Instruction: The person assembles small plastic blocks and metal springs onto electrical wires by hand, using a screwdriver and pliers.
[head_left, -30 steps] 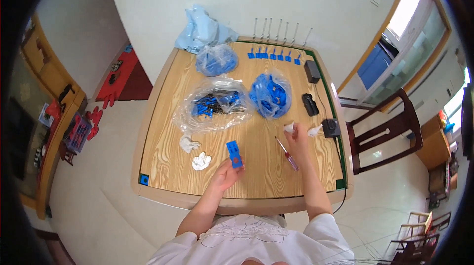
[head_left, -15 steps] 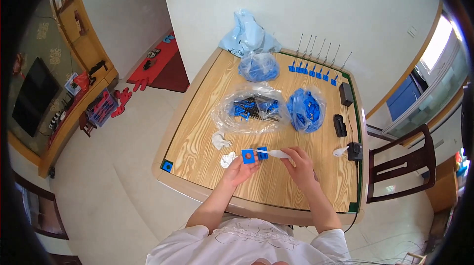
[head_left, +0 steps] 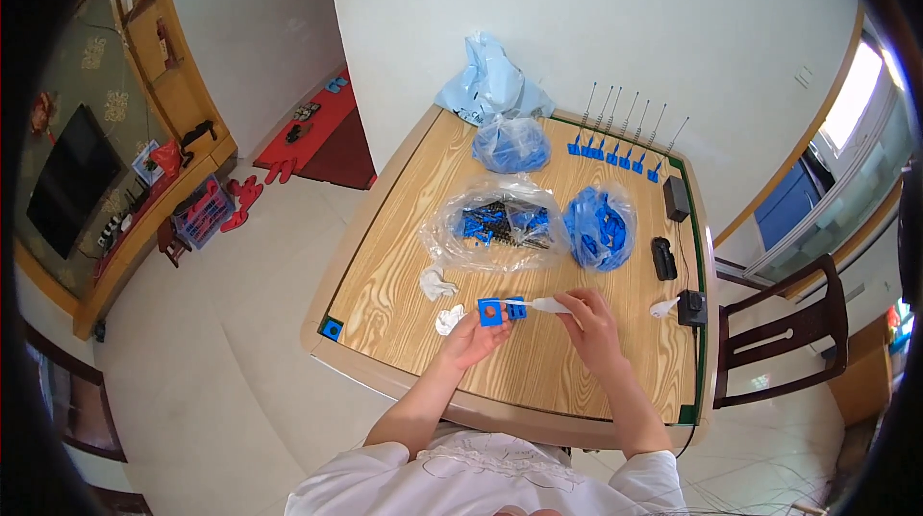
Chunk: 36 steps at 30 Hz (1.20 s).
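My left hand is closed on a blue square plate with a round hole, holding it just above the near part of the table. A blue slotted piece sits right beside the plate, at my left fingertips; whether it is gripped too I cannot tell. In my right hand is a white squeeze bottle with a thin nozzle. The bottle lies level, its nozzle pointing left across the slotted piece to the plate's upper edge. Whether the tip touches the plate is too small to see.
Crumpled white tissues lie beyond my left hand. Clear bags of blue parts and an open bag with black springs fill the middle. Several blue bases with upright spring rods line the far edge. A dark chair stands right.
The whole view has shifted slightly, so the table sits a little lower in it. Both hands keep their grips, and the nozzle stays at the blue plate.
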Motion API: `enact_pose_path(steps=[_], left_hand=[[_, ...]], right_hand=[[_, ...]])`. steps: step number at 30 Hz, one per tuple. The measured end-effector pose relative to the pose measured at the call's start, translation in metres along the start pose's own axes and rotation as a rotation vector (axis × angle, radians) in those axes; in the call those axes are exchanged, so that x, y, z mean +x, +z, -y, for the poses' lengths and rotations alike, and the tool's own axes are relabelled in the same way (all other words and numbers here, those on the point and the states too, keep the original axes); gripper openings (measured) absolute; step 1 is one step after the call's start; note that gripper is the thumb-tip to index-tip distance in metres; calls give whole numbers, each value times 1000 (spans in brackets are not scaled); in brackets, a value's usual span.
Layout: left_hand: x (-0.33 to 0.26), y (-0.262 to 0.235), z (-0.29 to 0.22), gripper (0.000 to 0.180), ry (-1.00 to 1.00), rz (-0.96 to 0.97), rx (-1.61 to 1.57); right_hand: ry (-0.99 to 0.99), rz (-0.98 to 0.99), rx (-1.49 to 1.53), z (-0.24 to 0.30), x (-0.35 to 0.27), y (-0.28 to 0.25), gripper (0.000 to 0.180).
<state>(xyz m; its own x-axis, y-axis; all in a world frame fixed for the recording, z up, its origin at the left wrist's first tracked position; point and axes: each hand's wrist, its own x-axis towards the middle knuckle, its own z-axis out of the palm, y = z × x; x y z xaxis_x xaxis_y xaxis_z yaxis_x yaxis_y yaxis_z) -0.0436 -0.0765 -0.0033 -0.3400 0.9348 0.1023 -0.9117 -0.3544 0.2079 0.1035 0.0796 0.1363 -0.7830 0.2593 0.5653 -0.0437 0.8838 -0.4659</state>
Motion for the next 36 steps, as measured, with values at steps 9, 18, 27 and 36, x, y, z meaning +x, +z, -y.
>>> enact_pose_path(steps=[9,18,27,36], left_hand=[[3,5,0,35,-1,-20,-12],[3,-1,3,38,-10,-23,-6],[5,-12,4,42,-13,-14,6],[5,-8,5,46,-12,14,-7]], right_hand=[[-16,-1,-13,-5,0,0,31],[-22,4,-25,-9,-1,0,30],[-18,15,-27,-8,0,0,31],[-7,21,-12,-7,0,-2,33]])
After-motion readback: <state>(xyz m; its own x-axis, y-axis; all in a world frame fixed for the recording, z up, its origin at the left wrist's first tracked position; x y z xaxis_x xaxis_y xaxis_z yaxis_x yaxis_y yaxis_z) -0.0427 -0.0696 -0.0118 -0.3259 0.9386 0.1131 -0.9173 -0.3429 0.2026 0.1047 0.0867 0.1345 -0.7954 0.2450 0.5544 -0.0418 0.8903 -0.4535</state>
